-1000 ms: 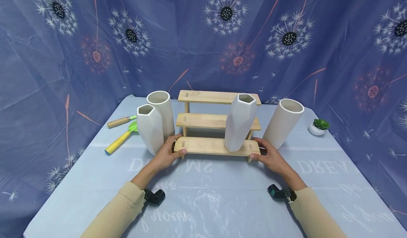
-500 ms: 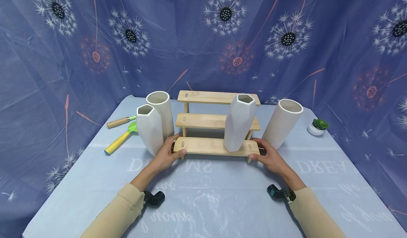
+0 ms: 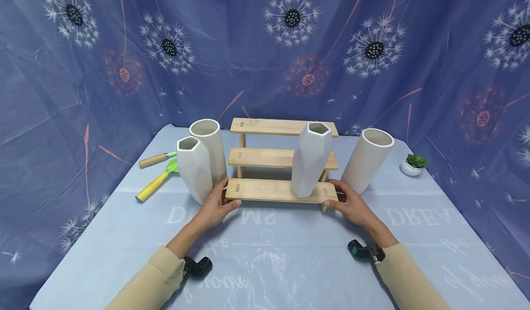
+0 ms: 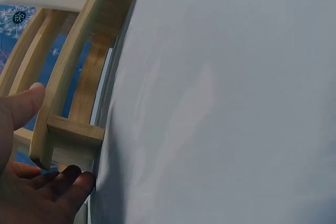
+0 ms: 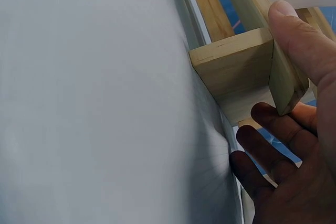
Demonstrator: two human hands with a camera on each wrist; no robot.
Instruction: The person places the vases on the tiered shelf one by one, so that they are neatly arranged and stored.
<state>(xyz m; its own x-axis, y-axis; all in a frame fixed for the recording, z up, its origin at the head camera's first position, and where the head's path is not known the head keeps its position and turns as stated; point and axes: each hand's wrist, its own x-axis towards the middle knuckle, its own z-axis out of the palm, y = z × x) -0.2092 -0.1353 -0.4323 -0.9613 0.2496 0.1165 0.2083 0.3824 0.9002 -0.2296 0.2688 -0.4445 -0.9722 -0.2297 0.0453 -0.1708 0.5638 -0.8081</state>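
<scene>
A three-tiered stand of pale wood point(image 3: 265, 188) is set at the middle of the table, with its lowest shelf turned toward the person. The left end of that shelf is flanked by the left hand point(image 3: 213, 206): in the left wrist view the thumb and fingers are spread around the board's end, a gap is seen beside the thumb, and firm contact cannot be made out. The right end is held by the right hand point(image 3: 352, 204), with the thumb laid over the board's front and the fingers bent behind and below it. The step in hand is judged to be the placing or steadying of the stand; for any further shift, an even hold at both ends would be called for, so that the white faceted ceramic vase point(image 3: 312, 160), borne on the lowest shelf toward its right end, is not tipped. Care would also be needed with the vases placed near both hands: a second white faceted vase point(image 3: 194, 167) and a cream ribbed cylindrical vase point(image 3: 215, 151) at the left, and another cream ribbed vase point(image 3: 366, 163) at the right. Farther out, a yellow-handled green trowel point(image 3: 153, 186), a wooden-handled green tool point(image 3: 155, 159) and a green plant in a small white pot point(image 3: 413, 168) are laid out on the pale blue tablecloth point(image 3: 269, 264).
</scene>
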